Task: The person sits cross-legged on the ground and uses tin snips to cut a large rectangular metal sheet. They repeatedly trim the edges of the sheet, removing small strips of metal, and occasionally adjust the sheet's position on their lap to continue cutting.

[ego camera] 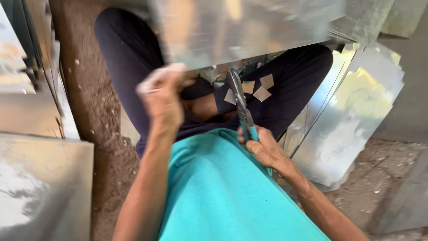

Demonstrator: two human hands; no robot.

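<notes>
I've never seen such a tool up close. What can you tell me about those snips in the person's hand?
The snips are long metal shears with dull grey blades and teal-coated handles. The right hand grips the handles near the lap, blades pointing up and away to the lower edge of the shiny metal sheet. Whether the blades are open is too blurred to tell.

I see a bare dirt floor (102,178), brown and rough, with small crumbs of debris. On my left, metal sheets (40,192) stand or lean on it, one large sheet nearest to me. On my right, a fanned pile of shiny sheets (352,116) rests on the ground. Small scraps (379,178) lie on the dirt beside that pile.
</notes>
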